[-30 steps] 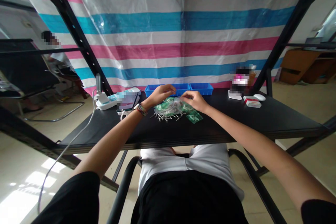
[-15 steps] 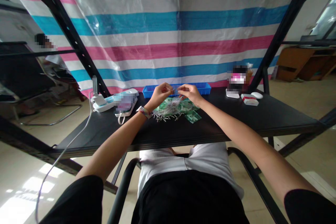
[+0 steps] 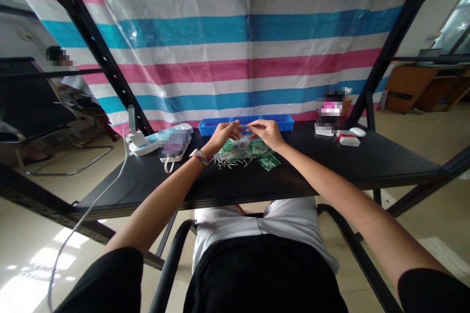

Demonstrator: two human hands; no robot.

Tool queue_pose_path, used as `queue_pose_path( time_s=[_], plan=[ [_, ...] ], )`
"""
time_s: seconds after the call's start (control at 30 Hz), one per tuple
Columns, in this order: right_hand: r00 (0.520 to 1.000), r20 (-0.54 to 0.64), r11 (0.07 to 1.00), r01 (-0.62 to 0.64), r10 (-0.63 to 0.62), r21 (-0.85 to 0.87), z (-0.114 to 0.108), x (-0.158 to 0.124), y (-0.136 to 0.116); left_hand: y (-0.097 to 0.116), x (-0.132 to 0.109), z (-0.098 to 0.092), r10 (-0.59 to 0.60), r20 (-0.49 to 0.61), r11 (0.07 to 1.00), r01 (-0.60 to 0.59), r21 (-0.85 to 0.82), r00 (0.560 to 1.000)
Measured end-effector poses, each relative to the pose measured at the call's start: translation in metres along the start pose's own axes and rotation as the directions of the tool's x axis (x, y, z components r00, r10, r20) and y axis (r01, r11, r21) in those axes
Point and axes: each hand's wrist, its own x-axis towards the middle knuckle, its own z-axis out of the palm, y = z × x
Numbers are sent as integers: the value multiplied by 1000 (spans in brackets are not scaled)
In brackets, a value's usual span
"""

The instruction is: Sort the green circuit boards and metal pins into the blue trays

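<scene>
My left hand, with a woven bracelet at its wrist, is raised over the pile with its fingers bent together. Facing it, my right hand is closed in a pinch, the fingertips of both almost meeting. Whatever small thing lies between them is too small to make out. Beneath the hands is a heap of clear plastic bags and green packets. Small silver screw-like pieces lie along the heap's front edge. Just behind the hands stands a blue divided tray.
On the black table, a white power strip and a phone-like device lie left. A small red-and-white box, a white mouse and a bottle are right. A striped sheet hangs behind. A person sits far left.
My left fingers have loosened and shifted slightly, and my right fingertips have moved a little left. The clear plastic seen between the hands before is harder to see now.
</scene>
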Motion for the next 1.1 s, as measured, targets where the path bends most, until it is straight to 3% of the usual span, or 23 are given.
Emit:
queue_pose_path(
  time_s=[0.33, 0.47, 0.6, 0.8, 0.9, 1.0, 1.1],
  plan=[
    [998, 65, 1000, 10, -8, -29, -2, -1, 3, -4, -1, -3, 98, -89, 991, -105, -79, 991],
    [998, 58, 998, 26, -23, -56, -6, -1, 0, -11, 5, -13, 79, -232, 993, -96, -64, 969],
    [991, 126, 986, 54, -34, -161, -8, -2, 1, -19, 13, -30, 60, -420, 990, -108, -90, 905],
    [938, 311, 818, 296, -152, -494, -5, -7, 1, -28, 17, -49, 13, -591, 995, -68, -70, 806],
    [919, 359, 733, 355, -161, -580, -5, -8, 3, -30, 20, -53, -17, -636, 994, -54, -92, 771],
    [902, 405, 707, 384, -149, -594, -6, -7, 7, -31, 23, -56, -66, -654, 990, -31, -136, 753],
    [869, 471, 697, 432, -152, -572, -6, -7, 12, -32, 23, -61, -112, -630, 980, -20, -199, 768]
  ],
)
